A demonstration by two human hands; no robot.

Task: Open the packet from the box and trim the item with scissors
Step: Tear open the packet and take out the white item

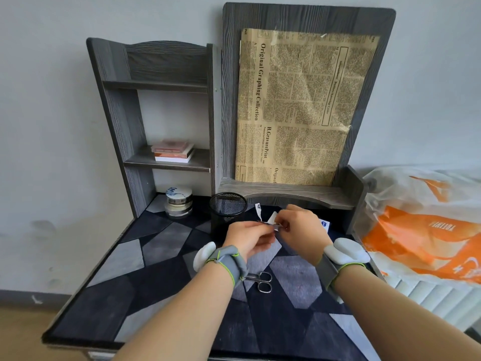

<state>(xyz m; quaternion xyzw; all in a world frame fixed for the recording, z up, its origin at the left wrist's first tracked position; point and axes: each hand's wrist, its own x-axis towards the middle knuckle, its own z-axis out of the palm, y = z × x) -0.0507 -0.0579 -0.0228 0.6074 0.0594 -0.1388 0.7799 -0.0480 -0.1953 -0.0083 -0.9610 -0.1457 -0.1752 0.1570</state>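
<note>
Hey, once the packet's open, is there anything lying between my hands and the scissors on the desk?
Nothing visible blocks them. The scissors lie on the desk mat just under the left hand's wrist, whose strap covers their blades. Both hands, the right too, hold the packet above and beyond them.

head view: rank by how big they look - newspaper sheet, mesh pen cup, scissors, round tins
1. newspaper sheet
2. mesh pen cup
3. round tins, close to the cup
4. scissors, partly hidden by the left wrist and nearer the camera, so unsure
</note>
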